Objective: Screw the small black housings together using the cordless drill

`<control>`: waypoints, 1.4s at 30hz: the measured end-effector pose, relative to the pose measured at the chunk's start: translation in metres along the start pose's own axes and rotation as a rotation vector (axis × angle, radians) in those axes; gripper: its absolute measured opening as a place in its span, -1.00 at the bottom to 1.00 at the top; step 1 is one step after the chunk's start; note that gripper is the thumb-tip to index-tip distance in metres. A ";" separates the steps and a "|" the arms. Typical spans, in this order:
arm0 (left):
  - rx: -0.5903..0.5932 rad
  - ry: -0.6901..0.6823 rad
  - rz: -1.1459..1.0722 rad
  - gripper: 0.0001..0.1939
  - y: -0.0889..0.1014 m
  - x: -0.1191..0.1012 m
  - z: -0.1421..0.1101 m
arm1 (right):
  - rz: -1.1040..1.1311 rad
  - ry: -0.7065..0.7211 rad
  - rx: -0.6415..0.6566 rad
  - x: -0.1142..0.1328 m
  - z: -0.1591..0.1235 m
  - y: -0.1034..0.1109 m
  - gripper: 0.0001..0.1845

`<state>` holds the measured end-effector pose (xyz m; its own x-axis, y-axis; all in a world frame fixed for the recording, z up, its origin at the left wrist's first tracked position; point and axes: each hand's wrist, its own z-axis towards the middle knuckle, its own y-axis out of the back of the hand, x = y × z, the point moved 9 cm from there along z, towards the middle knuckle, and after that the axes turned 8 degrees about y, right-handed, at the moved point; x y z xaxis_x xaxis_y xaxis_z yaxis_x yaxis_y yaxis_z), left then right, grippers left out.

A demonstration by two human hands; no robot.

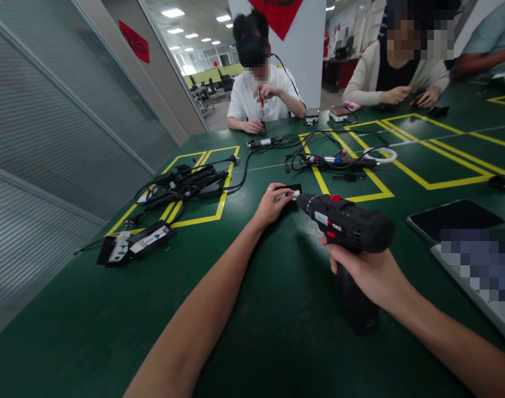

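Two bare hands are working over one green, smooth-looking desk [277,337]. The right hand [370,273] is holding one drill [355,221], its fingers closing around the grip; the drill's body is matt black plastic, rounded at the back, with a ribbed collar and red bits. The left hand [272,205] is wearing one thin ring, and its fingers are bending nearly together, pinching one small black and white part [292,188] at the middle of the desk. The drill's nose is pointing at the part's white end; whether the two are touching, I cannot tell. To the left, a tangle of black rubbery cables [189,182], too knotted to count, is lying across yellow tape [196,221], and two flat black pieces [152,239] with white faces are resting just beside it. Beyond the part, two slim, rod-shaped drivers [265,142] are lying among thin leads, one white hoop [395,155] near the farther-right one. On the right, two flat slabs are lying side by side: one dark, glossy phone [455,218] and one pale-edged device [463,276]. Across the desk three people [239,99] are sitting, with two small boxes [312,116] standing between them.
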<state>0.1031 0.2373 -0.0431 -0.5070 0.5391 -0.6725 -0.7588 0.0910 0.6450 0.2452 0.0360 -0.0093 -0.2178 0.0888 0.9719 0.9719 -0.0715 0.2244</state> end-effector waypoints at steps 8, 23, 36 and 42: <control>0.047 -0.015 0.002 -0.76 -0.002 -0.001 0.002 | -0.004 0.006 0.021 -0.008 0.003 -0.002 -0.80; 0.054 -0.029 0.021 -0.70 -0.003 -0.001 0.001 | -0.034 -0.010 0.151 -0.005 0.001 -0.009 -0.79; 0.015 -0.019 -0.044 -0.69 0.008 0.020 0.015 | -0.033 0.111 0.181 0.002 0.035 -0.013 -0.90; -0.005 -0.029 -0.052 -0.70 0.010 0.029 0.019 | -0.123 0.149 0.202 0.006 0.039 -0.020 -0.93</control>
<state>0.0884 0.2698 -0.0499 -0.4546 0.5574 -0.6947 -0.7862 0.1153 0.6071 0.2278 0.0769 -0.0105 -0.3311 -0.0635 0.9414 0.9323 0.1319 0.3368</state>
